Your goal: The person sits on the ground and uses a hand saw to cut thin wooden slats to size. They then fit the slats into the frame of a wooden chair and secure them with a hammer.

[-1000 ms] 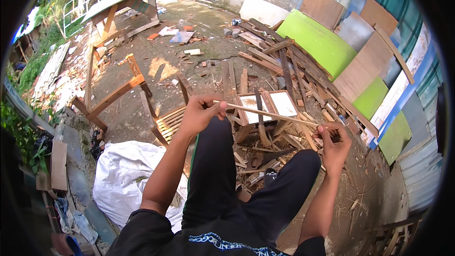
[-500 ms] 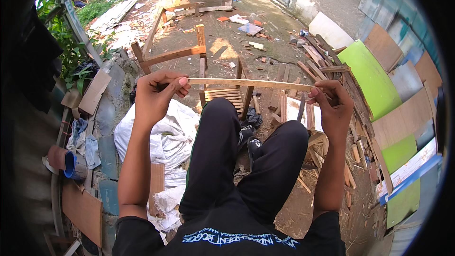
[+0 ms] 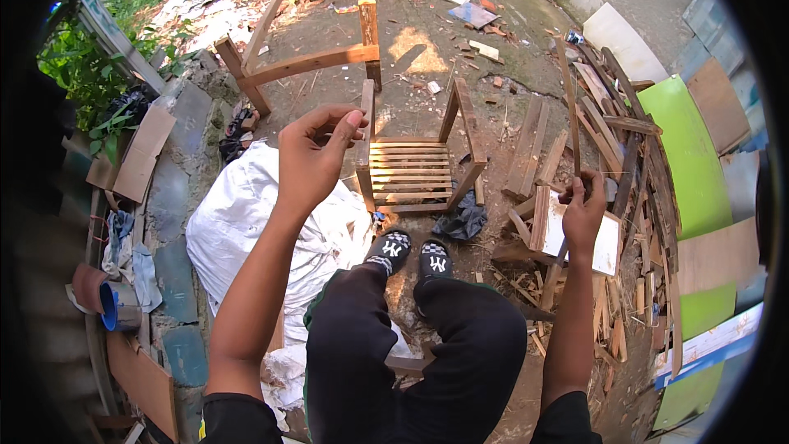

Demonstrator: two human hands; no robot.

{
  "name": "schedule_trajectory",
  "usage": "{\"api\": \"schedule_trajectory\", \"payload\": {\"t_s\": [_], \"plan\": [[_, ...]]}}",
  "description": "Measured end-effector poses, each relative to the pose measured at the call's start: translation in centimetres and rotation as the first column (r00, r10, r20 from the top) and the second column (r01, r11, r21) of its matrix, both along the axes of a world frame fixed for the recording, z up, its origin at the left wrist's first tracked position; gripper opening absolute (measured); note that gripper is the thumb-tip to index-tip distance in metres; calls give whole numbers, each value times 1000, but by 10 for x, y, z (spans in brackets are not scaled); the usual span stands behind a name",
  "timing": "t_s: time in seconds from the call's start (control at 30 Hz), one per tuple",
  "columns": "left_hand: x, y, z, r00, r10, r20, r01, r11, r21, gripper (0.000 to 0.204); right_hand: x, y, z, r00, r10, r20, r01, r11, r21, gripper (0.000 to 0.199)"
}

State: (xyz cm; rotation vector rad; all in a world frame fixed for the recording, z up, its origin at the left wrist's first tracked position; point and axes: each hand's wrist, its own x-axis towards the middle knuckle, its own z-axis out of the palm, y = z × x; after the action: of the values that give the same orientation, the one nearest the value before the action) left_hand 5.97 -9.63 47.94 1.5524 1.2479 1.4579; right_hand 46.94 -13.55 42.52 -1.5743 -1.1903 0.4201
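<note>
My right hand (image 3: pixel 583 215) is closed around the lower end of a thin wooden strip (image 3: pixel 569 107). The strip points up and away from me, over the scrap wood on the right. Beside that wrist a narrow dark piece (image 3: pixel 561 252) shows; whether the hand holds it too, I cannot tell. My left hand (image 3: pixel 316 152) is raised in front of the slatted wooden frame, fingers curled in toward the thumb, with nothing visible in them. Below and beyond it stands the small slatted wooden frame (image 3: pixel 409 171), with upright posts.
A larger wooden frame (image 3: pixel 312 64) stands farther off. White sacking (image 3: pixel 246 222) lies at left beside a low block wall (image 3: pixel 177 271). Scrap wood (image 3: pixel 629 164), a white-faced box (image 3: pixel 593 234) and green boards (image 3: pixel 686 156) crowd the right. My feet (image 3: pixel 411 256) rest on the ground.
My left hand has let go of the strip's left end. The strip has swung from level to nearly upright in my right hand. My view has tipped down, showing both feet.
</note>
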Motion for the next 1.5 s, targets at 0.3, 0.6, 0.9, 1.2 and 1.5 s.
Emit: {"api": "schedule_trajectory", "payload": {"t_s": [0.3,0.6,0.9,1.2,1.5], "plan": [[-63,113,-248,964,263,-37,-254,871,-420,28,76,141,-274,961,89,262,96,781,-618,14],[-78,113,-463,991,133,10,-84,684,-725,36,65,185,-327,878,367,-308,-453,426,-783,26],[-46,104,-443,996,-87,9,61,617,-785,34,-35,241,-354,539,815,-214,-507,111,-855,25],[-64,100,-456,980,-199,7,125,588,-799,26,-72,245,-380,403,878,-258,-584,30,-811,28],[-57,99,-458,952,-195,-237,-88,567,-819,27,-69,233,-383,518,825,-224,-569,137,-811,21]]}}
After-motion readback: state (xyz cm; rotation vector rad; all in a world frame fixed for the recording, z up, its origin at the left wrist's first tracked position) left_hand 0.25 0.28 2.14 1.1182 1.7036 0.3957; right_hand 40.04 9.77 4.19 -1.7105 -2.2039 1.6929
